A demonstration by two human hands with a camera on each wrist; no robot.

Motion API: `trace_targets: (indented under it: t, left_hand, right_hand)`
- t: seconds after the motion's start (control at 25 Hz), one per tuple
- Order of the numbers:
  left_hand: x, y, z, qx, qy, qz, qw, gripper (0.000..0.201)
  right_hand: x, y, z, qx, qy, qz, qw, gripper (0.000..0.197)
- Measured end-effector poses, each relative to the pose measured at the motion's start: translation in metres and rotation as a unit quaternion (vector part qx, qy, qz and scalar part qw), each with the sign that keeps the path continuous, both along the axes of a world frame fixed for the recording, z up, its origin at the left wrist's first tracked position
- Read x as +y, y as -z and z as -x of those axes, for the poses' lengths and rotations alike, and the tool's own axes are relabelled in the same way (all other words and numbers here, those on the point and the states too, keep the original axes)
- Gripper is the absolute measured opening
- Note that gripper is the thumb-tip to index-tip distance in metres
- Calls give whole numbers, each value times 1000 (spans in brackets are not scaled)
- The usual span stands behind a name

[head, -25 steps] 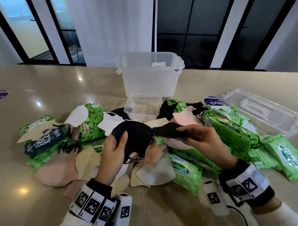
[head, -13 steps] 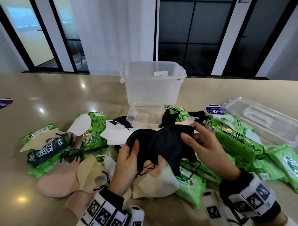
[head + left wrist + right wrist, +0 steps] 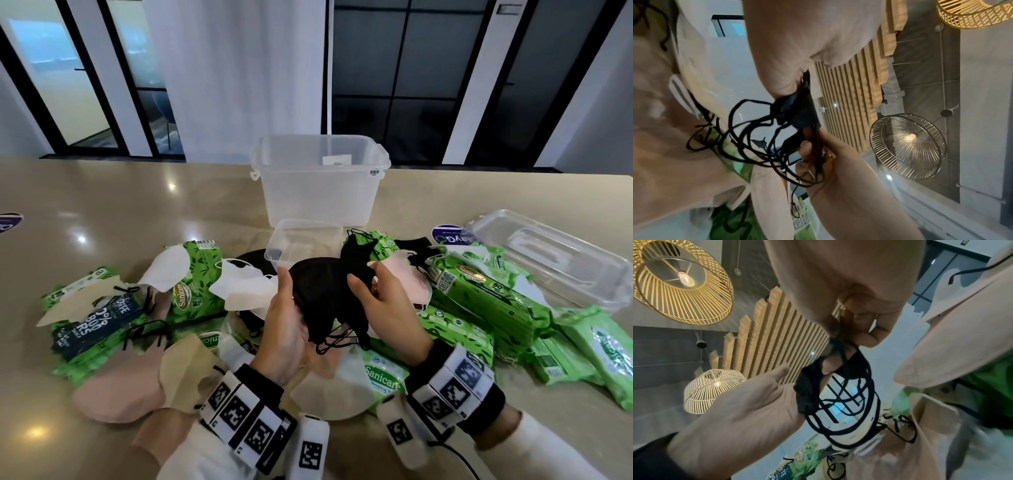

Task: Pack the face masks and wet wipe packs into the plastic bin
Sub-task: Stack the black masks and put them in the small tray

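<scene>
Stacked black face masks (image 3: 325, 298) are held between my two hands, above the pile on the table. My left hand (image 3: 284, 315) grips their left side with the thumb up. My right hand (image 3: 373, 294) pinches their right edge. The black ear loops (image 3: 756, 138) dangle below; in the right wrist view they hang tangled under the black masks (image 3: 809, 395). The clear plastic bin (image 3: 318, 181) stands open just beyond the hands. Green wet wipe packs (image 3: 493, 298) and white (image 3: 246, 287), pink (image 3: 116, 394) and beige (image 3: 188, 370) masks lie scattered around.
A small clear tray (image 3: 301, 243) sits in front of the bin. The bin's clear lid (image 3: 555, 260) lies at the right. More wipe packs (image 3: 195, 274) and a dark blue pack (image 3: 96, 322) lie at the left. The beige table (image 3: 102, 205) is bare at far left.
One black mask was in each hand, held apart; the hands have come together and the masks now lie stacked between them, a little nearer the bin.
</scene>
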State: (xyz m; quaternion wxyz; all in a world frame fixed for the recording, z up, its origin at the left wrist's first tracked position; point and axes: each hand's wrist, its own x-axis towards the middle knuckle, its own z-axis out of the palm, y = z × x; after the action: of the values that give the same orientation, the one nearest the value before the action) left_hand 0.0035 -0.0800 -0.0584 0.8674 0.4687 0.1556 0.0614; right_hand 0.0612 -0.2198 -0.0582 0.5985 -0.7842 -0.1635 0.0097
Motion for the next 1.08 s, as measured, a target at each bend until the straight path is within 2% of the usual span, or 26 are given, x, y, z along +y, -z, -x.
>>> trace_targets:
  t: [0.04,0.16,0.28,0.36,0.4,0.48,0.56,0.68,0.76,0.96,1.0,1.08]
  left_hand:
    - [0,0,-2,-5,6,-18,1000,58]
    - [2,4,-3,-19,-9,-117,993,26]
    - [16,4,-6,-29,-38,-154,987,23]
    - [31,2,-10,-31,-65,-165,984,24]
    - [38,2,-14,-32,-70,-173,982,23]
    - [48,0,-22,-39,-63,-193,978,19]
    - [53,-7,-35,-56,-61,-207,975,16]
    - [56,-17,-50,-65,-68,-235,967,20]
    - [53,-19,-55,-71,-65,-245,965,21]
    - [48,-22,-57,-68,-67,-251,963,11]
    - [49,-26,-60,-69,-69,-240,966,11]
    - [52,-28,-61,-65,-73,-212,972,12]
  right_hand:
    - [2,-1,-1,-4,6,8,1000,28]
    - [6,-8,-1,6,-20,56,998,29]
    - [0,-28,-19,13,-39,99,994,26]
    - [-8,-39,-49,-45,-12,169,984,15]
    - [-10,-44,-67,-76,-8,222,972,9]
    - [-7,-52,-104,-97,-28,349,932,11]
    - [2,-54,-142,-73,-41,475,876,26]
    - [11,-34,-183,-23,-46,587,808,71]
    - [10,-9,-213,-22,-40,618,785,73]
    - [9,27,-241,1,-35,601,799,49]
    - [11,18,-235,10,-19,579,815,45]
    - [7,-13,-207,24,-5,498,867,35]
